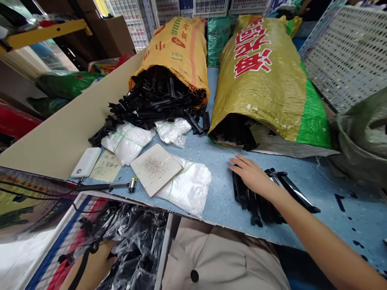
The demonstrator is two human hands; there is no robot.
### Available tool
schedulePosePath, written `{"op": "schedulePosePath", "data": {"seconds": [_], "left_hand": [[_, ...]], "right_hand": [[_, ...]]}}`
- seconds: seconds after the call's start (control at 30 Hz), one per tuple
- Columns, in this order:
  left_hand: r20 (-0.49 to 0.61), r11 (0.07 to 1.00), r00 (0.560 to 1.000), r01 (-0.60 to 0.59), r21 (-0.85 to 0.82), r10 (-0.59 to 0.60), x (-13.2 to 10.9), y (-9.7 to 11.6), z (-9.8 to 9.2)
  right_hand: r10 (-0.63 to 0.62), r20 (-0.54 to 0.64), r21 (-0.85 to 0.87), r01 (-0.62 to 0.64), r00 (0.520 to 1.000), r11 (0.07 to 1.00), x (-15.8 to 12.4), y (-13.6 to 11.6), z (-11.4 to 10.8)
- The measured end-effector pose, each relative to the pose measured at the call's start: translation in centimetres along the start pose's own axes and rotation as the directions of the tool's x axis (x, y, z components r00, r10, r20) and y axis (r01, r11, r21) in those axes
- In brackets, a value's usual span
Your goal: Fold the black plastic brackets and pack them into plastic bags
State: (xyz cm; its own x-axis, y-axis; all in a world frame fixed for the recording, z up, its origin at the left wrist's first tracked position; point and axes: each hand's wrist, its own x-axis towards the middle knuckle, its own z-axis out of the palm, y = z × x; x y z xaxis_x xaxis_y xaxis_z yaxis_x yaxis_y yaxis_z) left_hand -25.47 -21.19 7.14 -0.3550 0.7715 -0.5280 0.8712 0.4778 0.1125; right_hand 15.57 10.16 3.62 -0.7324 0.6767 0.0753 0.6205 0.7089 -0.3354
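On the blue tabletop, my right hand (252,175) lies over a pile of black plastic parts (256,205), fingers stretched out toward the left and apart. More black parts (294,189) lie just right of it. Down at the lower left, my left hand (93,262) is inside a box of clear plastic bags holding black parts (136,237); its fingers are hidden among them. A bundle of clear bags (192,187) lies at the table's front edge, partly under a square pale board (156,167) with brown specks.
An orange sack (178,52) and an olive sack (266,88) stand at the back, black parts spilling from the orange one. White power bank (86,162), handwritten note (106,166), cable and small cylindrical tool (132,184) lie left. A perforated white basket (347,56) stands right.
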Motion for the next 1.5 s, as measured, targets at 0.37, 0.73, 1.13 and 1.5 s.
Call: {"op": "schedulePosePath", "data": {"seconds": [0.37,0.73,1.13,1.5], "left_hand": [[-0.520,0.783,0.807,-0.506,-0.363,0.281,8.9,21.6,1.9],[-0.368,0.611,0.920,-0.371,-0.699,0.137,13.1,18.9,0.5],[-0.544,0.654,0.817,-0.519,-0.551,0.190,11.7,17.1,0.1],[-0.509,0.722,0.778,-0.585,-0.371,0.368,13.0,16.5,-1.2]], "right_hand": [[0.121,0.012,0.216,-0.121,0.993,0.969,-1.7,0.0,-2.9],[0.347,0.349,0.937,-0.328,0.871,-0.119,-0.9,-7.9,0.9],[0.321,0.474,0.823,-0.283,0.820,-0.492,3.8,-12.5,5.8],[-0.122,0.597,0.549,-0.515,0.793,-0.658,-2.7,-12.6,6.4]]}}
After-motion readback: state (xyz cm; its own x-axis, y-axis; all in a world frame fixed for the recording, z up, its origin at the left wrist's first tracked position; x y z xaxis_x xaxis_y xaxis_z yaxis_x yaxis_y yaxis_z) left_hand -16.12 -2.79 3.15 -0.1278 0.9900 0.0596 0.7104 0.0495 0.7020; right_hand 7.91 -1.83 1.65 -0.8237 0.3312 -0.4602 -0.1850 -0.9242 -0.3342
